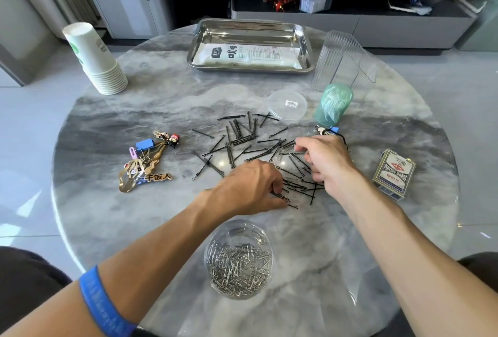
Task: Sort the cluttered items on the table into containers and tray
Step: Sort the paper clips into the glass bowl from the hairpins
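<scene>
The round grey marble-patterned bench (pixel 107 121) carries everything, and its slick top is the main risk: a nudged pin could skate off toward the edge. At twelve o'clock the rectangular stainless-steel tray (pixel 304 40) holds a white packet (pixel 242 57) with Chinese print too small to read. At ten o'clock is a stack of white paper cups (pixel 94 61). At three o'clock a blue-and-red card box (pixel 394 173) reads "PLAYING CARDS". At six o'clock the clear round tub of silver paper clips (pixel 238 260) sits near the wrists, where a forearm could tip it. At nine o'clock a gold clip (pixel 157 177) reads "干饭人". The scattered black bobby pins (pixel 239 134) lie centre, tangled with loose clips, so mixed grabs look likely. The left hand (pixel 250 188) pinches a paper clip; the right hand (pixel 320 158) curls over the pile, its hold unclear.
</scene>
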`<state>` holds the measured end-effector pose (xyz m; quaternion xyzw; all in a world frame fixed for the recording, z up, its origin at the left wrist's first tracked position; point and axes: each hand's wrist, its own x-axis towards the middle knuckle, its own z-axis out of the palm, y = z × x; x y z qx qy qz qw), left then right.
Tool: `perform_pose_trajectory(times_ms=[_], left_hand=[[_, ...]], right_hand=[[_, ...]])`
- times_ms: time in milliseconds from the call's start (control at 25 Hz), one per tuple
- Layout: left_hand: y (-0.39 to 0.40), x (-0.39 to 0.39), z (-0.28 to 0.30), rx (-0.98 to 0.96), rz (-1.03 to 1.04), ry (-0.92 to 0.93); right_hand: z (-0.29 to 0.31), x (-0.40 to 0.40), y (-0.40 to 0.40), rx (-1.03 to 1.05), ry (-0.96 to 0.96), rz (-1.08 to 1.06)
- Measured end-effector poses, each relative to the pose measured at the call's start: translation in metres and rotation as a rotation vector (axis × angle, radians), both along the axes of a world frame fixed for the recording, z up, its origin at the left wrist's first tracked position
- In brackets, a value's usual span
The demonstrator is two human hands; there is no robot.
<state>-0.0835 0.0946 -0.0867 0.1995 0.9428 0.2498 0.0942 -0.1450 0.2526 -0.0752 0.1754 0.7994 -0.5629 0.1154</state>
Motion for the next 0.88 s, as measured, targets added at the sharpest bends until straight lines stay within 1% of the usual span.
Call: perform_pose_trajectory(times_ms=[120,200,240,320,400,440,520,560,600,640,680,720,760,800,840,880], left_hand=[[0.003,-0.002,-0.001,0.015,0.002,0.007],[0.003,-0.007,-0.001,0.063,0.061,0.007],[0.001,-0.010,0.000,0.134,0.133,0.013],[-0.002,-0.017,0.004,0.320,0.291,0.038],[0.004,-0.019,0.011,0.444,0.340,0.066],[0.008,-0.019,0.014,0.486,0.342,0.064],[0.008,-0.024,0.019,0.632,0.398,-0.031],[0.004,-0.029,0.019,0.694,0.456,-0.091],[-0.001,-0.034,0.017,0.695,0.515,-0.123],[-0.005,-0.038,0.012,0.596,0.549,-0.108],[-0.007,-0.040,0.005,0.437,0.561,-0.075],[-0.005,-0.040,-0.001,0.294,0.561,-0.046],[-0.001,-0.038,-0.005,0.197,0.560,-0.031],[0.005,-0.037,-0.010,0.146,0.558,-0.030],[0.010,-0.037,-0.013,0.114,0.564,-0.027],[0.013,-0.039,-0.016,0.082,0.569,-0.017]], right_hand=[[-0.001,0.003,-0.002,0.089,0.051,0.015],[-0.002,0.005,-0.002,0.080,0.036,-0.008],[-0.002,0.006,-0.003,0.014,-0.012,-0.024],[-0.001,0.010,-0.006,-0.204,-0.187,-0.031],[0.000,0.014,-0.010,-0.471,-0.364,0.003],[-0.001,0.014,-0.012,-0.591,-0.408,0.015],[0.002,0.012,-0.012,-0.731,-0.415,-0.019],[0.003,0.009,-0.009,-0.755,-0.405,-0.060],[0.005,0.007,-0.004,-0.732,-0.377,-0.076],[0.006,0.006,0.002,-0.620,-0.313,-0.033],[0.007,0.005,0.009,-0.390,-0.206,0.081],[0.006,0.005,0.014,-0.077,-0.084,0.242],[0.004,0.005,0.017,0.237,0.041,0.405],[0.003,0.006,0.017,0.462,0.141,0.534],[0.003,0.007,0.016,0.577,0.194,0.623],[0.001,0.009,0.016,0.632,0.207,0.675]])
